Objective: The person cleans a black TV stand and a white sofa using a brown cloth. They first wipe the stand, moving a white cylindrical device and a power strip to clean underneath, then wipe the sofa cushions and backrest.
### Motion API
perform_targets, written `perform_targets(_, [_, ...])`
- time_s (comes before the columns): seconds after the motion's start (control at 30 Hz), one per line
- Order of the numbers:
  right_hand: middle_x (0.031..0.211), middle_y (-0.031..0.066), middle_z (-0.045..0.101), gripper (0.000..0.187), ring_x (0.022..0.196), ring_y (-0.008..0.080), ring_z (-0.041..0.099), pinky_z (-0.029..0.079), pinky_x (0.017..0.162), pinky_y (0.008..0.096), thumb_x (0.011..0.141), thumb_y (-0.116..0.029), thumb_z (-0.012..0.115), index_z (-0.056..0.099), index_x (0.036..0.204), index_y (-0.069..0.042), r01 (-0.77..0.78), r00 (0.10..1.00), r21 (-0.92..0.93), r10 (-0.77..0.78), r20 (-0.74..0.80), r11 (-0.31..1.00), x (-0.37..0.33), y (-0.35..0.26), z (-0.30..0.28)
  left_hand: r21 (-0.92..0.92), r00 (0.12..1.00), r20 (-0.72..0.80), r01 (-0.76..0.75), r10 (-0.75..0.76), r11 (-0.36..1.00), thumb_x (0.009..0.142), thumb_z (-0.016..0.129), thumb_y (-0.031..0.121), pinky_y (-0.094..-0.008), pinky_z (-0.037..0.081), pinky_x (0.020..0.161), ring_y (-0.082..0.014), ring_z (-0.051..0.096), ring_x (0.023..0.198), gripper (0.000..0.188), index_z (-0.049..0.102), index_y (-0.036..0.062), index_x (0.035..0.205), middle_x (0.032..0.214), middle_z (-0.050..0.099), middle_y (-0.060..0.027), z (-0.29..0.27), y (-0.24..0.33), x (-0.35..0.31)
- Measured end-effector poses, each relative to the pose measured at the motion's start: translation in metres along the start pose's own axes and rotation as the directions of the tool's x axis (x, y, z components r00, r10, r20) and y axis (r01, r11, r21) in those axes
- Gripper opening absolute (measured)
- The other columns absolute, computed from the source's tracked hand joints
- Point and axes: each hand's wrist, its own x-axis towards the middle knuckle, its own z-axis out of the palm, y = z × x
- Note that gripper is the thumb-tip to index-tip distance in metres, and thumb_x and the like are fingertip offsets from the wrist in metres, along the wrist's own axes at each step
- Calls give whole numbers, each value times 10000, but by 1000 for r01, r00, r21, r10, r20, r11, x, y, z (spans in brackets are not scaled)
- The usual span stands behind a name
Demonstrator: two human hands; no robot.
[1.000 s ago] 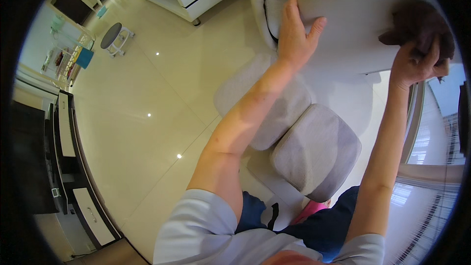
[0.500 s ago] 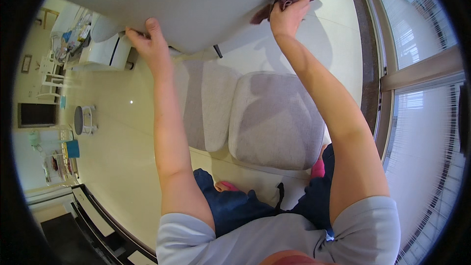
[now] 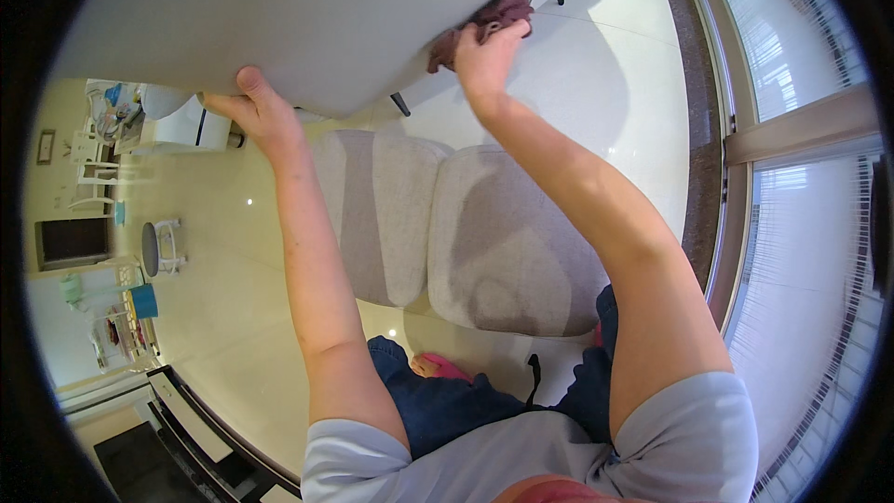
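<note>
A large, smooth grey piece of furniture (image 3: 307, 19), perhaps a sofa, fills the top of the view; short black legs show beneath its edge. My left hand (image 3: 256, 114) grips that near edge, thumb over the face and the other fingers partly hidden behind. In my right hand (image 3: 489, 58) is a bunched dark maroon cloth (image 3: 503, 14), pressed against the grey surface near its right-hand seam. Below my arms, two light grey fabric cushions (image 3: 512, 251) lie side by side on the floor.
Glass sliding doors (image 3: 810, 224) run along the right. White furniture with piled items (image 3: 163, 121) stands at the left, near a round stool (image 3: 160, 247). A black-and-white cabinet (image 3: 186, 419) occupies the lower left. My feet are beside the cushions on pale tiles (image 3: 233, 298).
My right hand and the cloth have moved left and nearer along the grey surface. The left hand sits slightly further left and lower, still holding the edge. The whole view has shifted a little.
</note>
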Motion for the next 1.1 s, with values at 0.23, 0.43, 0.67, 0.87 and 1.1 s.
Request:
perform_targets(0.23, [1031, 222, 435, 506, 975, 410, 436, 395, 817, 453, 755, -2, 591, 326, 1186, 14, 395, 893, 188, -424, 153, 899, -36, -82, -28, -44, 963, 171, 216, -206, 975, 871, 522, 595, -365, 279, 1056, -227, 377, 1247, 775, 346, -16, 1314, 1357, 390, -127, -29, -19, 7])
perform_targets(0.43, [1027, 215, 441, 555, 954, 416, 435, 402, 794, 450, 691, 64, 593, 344, 1182, 2, 637, 742, 206, -663, 100, 743, -9, -112, -41, -244, 960, 157, 266, -233, 933, 872, 560, 550, -380, 278, 1065, -227, 373, 1263, 770, 326, -4, 1352, 1390, 377, -115, -11, -3, 5])
perform_targets(0.67, [1035, 194, 469, 552, 934, 368, 494, 433, 781, 424, 717, 40, 602, 331, 1196, -3, 662, 745, 2, -658, 105, 750, 38, -113, -58, -177, 962, 118, 263, -244, 948, 860, 566, 574, -381, 238, 1090, -265, 327, 1309, 895, 214, -29, 1421, 1442, 304, -162, 23, 36, -9])
perform_targets(0.87, [1303, 252, 449, 581, 1194, 312, 461, 373, 988, 350, 884, -88, 535, 254, 1380, 24, 555, 826, 91, -560, 55, 827, 139, -106, -102, -325, 961, 219, 235, -169, 916, 896, 520, 549, -421, 226, 1072, -306, 338, 1249, 807, 270, -102, 1303, 1302, 369, -224, 111, 88, -40])
perform_targets(1.1, [1108, 118, 522, 538, 1011, 234, 532, 443, 863, 348, 794, -61, 647, 335, 1231, -43, 530, 846, 263, -526, -90, 806, 195, -153, -183, -113, 909, 392, 197, -139, 974, 803, 610, 446, -605, 135, 1018, -489, 236, 1228, 951, 127, -153, 1362, 1322, 255, -347, 225, 155, -82])
